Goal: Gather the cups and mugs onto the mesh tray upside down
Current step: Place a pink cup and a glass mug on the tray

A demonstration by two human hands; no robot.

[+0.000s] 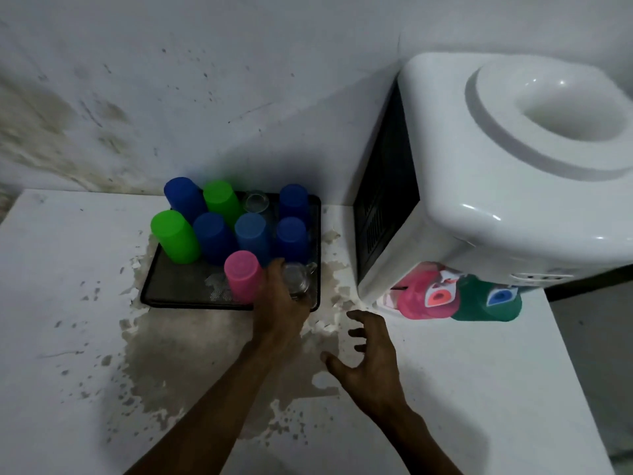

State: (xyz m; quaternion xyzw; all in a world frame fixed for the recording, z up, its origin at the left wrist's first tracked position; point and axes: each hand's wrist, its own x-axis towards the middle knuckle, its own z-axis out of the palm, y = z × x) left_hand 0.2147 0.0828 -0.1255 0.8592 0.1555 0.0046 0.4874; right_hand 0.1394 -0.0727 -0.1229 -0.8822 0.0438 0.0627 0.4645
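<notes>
Black mesh tray [171,293] sits on the white surface [68,269] against the stained wall [171,97], with peeling patches on the surface around and in front of it. 8 plastic cups stand upside down on the tray: back row has a dark blue cup [183,197], a green cup [222,200] and another dark blue cup [294,200]; next row a green cup at the left edge [174,236], then dark blue [214,236], lighter blue [251,234] and dark blue [291,238]; a pink cup [242,274] stands alone nearer the front. A clear glass cup [256,201] sits inverted in the back row between the green and the right blue one. Left hand [279,303] reaches over the tray's front right corner, grip closed round a clear glass mug [299,281] just right of the pink cup; mug handle points right; can't tell if the mug is touching the mesh. Right hand [370,351] hovers above the surface off the tray, fingers spread and curled, holding nothing. White water dispenser [479,166] stands at right of the tray, red tap [440,298] and blue tap [500,296] facing front.
</notes>
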